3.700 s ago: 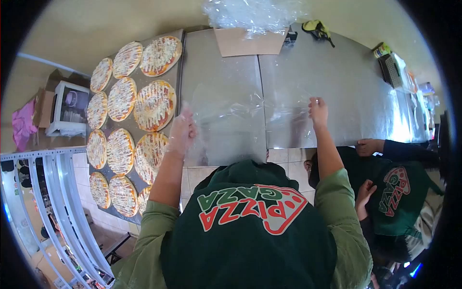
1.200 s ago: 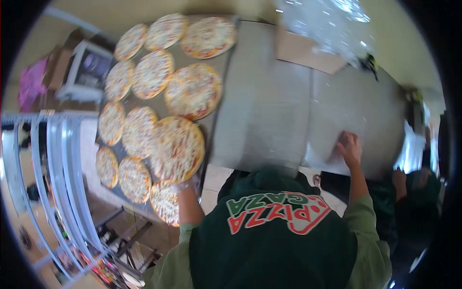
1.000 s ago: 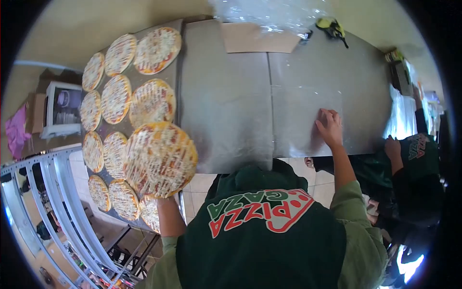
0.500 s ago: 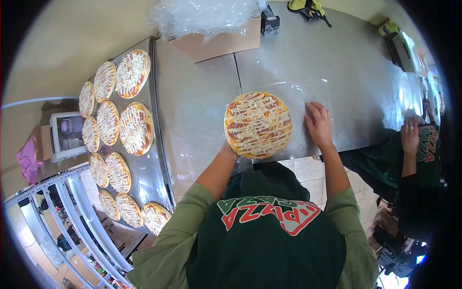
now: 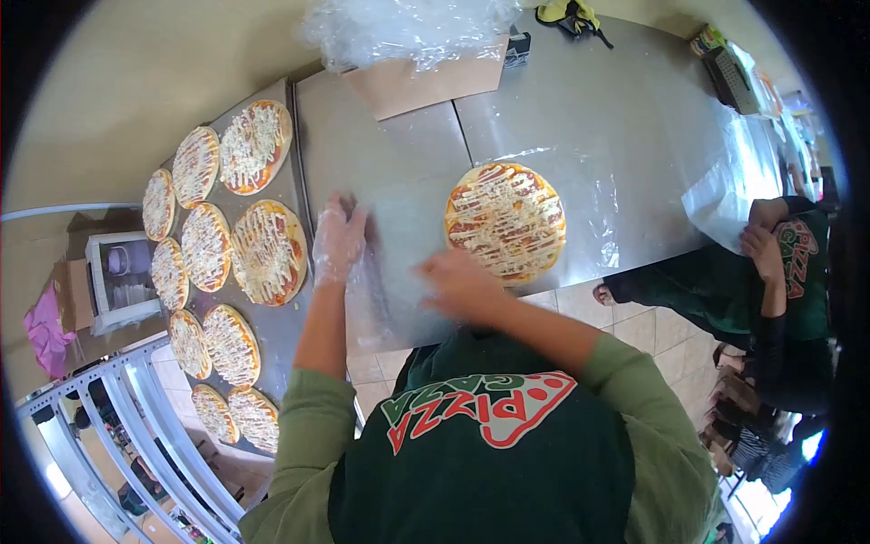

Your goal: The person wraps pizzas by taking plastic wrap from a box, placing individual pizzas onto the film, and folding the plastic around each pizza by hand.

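Note:
A round pizza (image 5: pixel 506 224) with shredded cheese and stripes of sauce lies on clear plastic film (image 5: pixel 594 213) on the metal table. My left hand (image 5: pixel 339 243), in a clear plastic glove, is at the table's left side, close to the rack of pizzas. Its fingers point away from me and are apart. Loose clear plastic hangs near that wrist; whether the hand touches it, I cannot tell. Bare and smeared by motion, my right hand (image 5: pixel 460 286) is just left of the pizza's near edge, and its finger positions are unclear.
Several topped pizzas (image 5: pixel 268 252) lie on a metal surface at the left. Beyond my pizza, a cardboard box (image 5: pixel 430 83) stands under a heap of clear plastic bags (image 5: pixel 412 32). At right, a co-worker's hands (image 5: pixel 766 245) are at a clear plastic sheet (image 5: pixel 725 195). A metal rack (image 5: pixel 118 408) stands lower left.
The pizza that rested over my left hand now lies on the film. My left hand has come out from under it and moved left. My right hand has swung across from the right.

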### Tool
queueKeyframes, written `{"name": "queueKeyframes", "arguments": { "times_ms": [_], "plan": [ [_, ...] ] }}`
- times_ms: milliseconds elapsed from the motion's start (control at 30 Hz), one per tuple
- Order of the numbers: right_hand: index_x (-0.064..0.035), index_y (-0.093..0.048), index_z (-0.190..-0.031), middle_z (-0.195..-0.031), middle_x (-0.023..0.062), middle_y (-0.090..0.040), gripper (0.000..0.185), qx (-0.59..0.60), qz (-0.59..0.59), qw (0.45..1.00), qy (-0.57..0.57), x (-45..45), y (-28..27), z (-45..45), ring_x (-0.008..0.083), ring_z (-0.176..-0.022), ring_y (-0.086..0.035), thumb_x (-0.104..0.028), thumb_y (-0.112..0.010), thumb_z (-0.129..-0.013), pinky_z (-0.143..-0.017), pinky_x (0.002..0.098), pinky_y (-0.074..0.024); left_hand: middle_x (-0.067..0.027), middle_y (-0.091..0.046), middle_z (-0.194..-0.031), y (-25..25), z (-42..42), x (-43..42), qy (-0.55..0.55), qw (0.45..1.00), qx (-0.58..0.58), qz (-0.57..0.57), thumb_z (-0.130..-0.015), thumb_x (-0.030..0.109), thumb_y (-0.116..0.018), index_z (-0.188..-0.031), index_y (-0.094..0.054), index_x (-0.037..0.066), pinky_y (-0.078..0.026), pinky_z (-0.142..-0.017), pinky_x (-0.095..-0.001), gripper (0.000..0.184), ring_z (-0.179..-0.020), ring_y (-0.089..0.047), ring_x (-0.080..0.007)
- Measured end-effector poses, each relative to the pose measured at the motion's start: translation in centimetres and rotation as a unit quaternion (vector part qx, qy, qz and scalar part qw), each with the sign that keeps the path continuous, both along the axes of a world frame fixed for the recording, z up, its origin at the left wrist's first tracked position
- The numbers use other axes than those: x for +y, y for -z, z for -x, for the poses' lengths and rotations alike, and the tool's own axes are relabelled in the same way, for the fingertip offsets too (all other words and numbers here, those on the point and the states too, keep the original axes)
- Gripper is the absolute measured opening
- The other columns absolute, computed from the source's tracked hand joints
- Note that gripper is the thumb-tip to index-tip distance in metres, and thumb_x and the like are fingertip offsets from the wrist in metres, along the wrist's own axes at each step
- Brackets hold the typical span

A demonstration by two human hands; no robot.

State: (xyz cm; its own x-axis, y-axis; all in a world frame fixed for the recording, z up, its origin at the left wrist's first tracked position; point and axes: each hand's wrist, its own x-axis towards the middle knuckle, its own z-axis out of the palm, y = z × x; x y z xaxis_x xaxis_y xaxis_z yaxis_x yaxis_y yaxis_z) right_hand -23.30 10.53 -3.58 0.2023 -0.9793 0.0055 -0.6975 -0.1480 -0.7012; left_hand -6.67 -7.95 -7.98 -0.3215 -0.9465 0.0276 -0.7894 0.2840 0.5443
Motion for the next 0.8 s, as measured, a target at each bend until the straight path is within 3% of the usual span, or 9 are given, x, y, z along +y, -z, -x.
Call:
{"name": "queueKeyframes", "arguments": {
  "times_ms": [200,300,400,467,533,600,667,700,800],
  "plan": [
    [-0.0049,-0.057,-0.098,-0.093,0.0113,-0.055,0.038,0.115,0.197,0.964,-0.136,-2.2,7.8,-12.2,0.0278,-0.087,-0.058,-0.027,-0.065,-0.069,-0.066,0.0381,-0.0496,-0.0191,-0.062,-0.092,-2.3,-0.1,-4.2,0.243,0.942,-0.229,-0.037,-0.08,0.021,-0.053,-0.088,-0.061,0.002,-0.046,-0.078,-0.0432,0.022,-0.089,-0.059,-0.035],
    [-0.0056,-0.056,-0.09,-0.083,0.0099,-0.053,0.023,0.038,0.125,0.979,-0.156,-3.2,8.2,-11.7,0.0254,-0.08,-0.059,-0.018,-0.062,-0.072,-0.058,0.035,-0.0491,-0.0181,-0.062,-0.085,-4.1,-0.9,-5.5,0.384,0.881,-0.271,-0.055,-0.079,0.02,-0.054,-0.083,-0.062,0.004,-0.049,-0.071,-0.0384,0.018,-0.081,-0.061,-0.0304],
    [-0.0046,-0.053,-0.086,-0.079,0.0113,-0.054,0.015,-0.195,0.055,0.979,-0.023,-2.1,1.6,-10.0,0.0253,-0.074,-0.06,-0.01,-0.058,-0.073,-0.057,0.0347,-0.0482,-0.0149,-0.061,-0.076,-6.5,-1.9,-7.4,0.412,0.886,-0.102,-0.188,-0.082,0.023,-0.052,-0.073,-0.06,0.004,-0.049,-0.064,-0.0324,0.022,-0.069,-0.061,-0.023],
    [-0.0049,-0.05,-0.082,-0.075,0.0093,-0.053,0.01,-0.302,0.021,0.946,0.113,-0.3,-1.0,-8.0,0.0214,-0.066,-0.058,-0.003,-0.052,-0.073,-0.055,0.0323,-0.0475,-0.0115,-0.06,-0.073,-9.2,-1.4,-6.5,0.264,0.899,0.131,-0.324,-0.085,0.025,-0.051,-0.072,-0.059,0.005,-0.048,-0.062,-0.0303,0.024,-0.064,-0.059,-0.0185],
    [-0.0075,-0.046,-0.08,-0.075,0.006,-0.051,0.013,-0.532,-0.081,0.799,0.267,2.0,-2.0,-4.3,0.0161,-0.067,-0.054,0.001,-0.049,-0.071,-0.059,0.0288,-0.0483,-0.0078,-0.059,-0.073,-15.3,1.6,-1.6,-0.023,0.812,0.391,-0.433,-0.086,0.025,-0.05,-0.079,-0.058,0.008,-0.048,-0.062,-0.03,0.02,-0.064,-0.058,-0.0155],
    [-0.0094,-0.046,-0.082,-0.076,0.0039,-0.051,0.013,-0.628,-0.013,0.676,0.386,4.8,-1.9,0.3,0.0152,-0.066,-0.053,-0.002,-0.047,-0.072,-0.06,0.0298,-0.0487,-0.007,-0.058,-0.076,-11.8,3.1,1.9,-0.002,0.804,0.511,-0.303,-0.089,0.029,-0.048,-0.091,-0.054,0.007,-0.047,-0.065,-0.0302,0.023,-0.067,-0.056,-0.0158],
    [-0.0101,-0.046,-0.082,-0.078,0.0041,-0.053,0.007,-0.624,-0.05,0.572,0.53,6.5,-3.3,3.3,0.014,-0.064,-0.053,-0.006,-0.047,-0.076,-0.057,0.0277,-0.0483,-0.0085,-0.059,-0.081,-5.9,3.1,4.8,0.216,0.968,0.124,-0.01,-0.09,0.032,-0.046,-0.096,-0.052,0.005,-0.047,-0.076,-0.0317,0.029,-0.079,-0.058,-0.0176],
    [-0.0105,-0.046,-0.083,-0.08,0.0043,-0.054,0.006,-0.618,-0.068,0.559,0.548,7.1,-2.8,4.3,0.0136,-0.064,-0.053,-0.007,-0.048,-0.078,-0.057,0.0275,-0.0482,-0.0123,-0.059,-0.096,-4.8,4.4,7.2,0.251,0.944,0.215,-0.015,-0.089,0.035,-0.048,-0.102,-0.053,0.003,-0.043,-0.087,-0.0352,0.034,-0.094,-0.056,-0.0238],
    [-0.0115,-0.046,-0.086,-0.084,0.0047,-0.057,0.007,-0.581,-0.103,0.569,0.573,9.0,0.6,6.7,0.0125,-0.066,-0.054,-0.012,-0.052,-0.081,-0.056,0.0271,-0.0481,-0.0189,-0.042,-0.127,-4.7,9.6,9.1,0.37,0.923,0.053,0.088,-0.083,0.044,-0.053,-0.12,-0.047,0.005,-0.028,-0.101,-0.0443,0.054,-0.119,-0.039,-0.0341]
  ]
}}
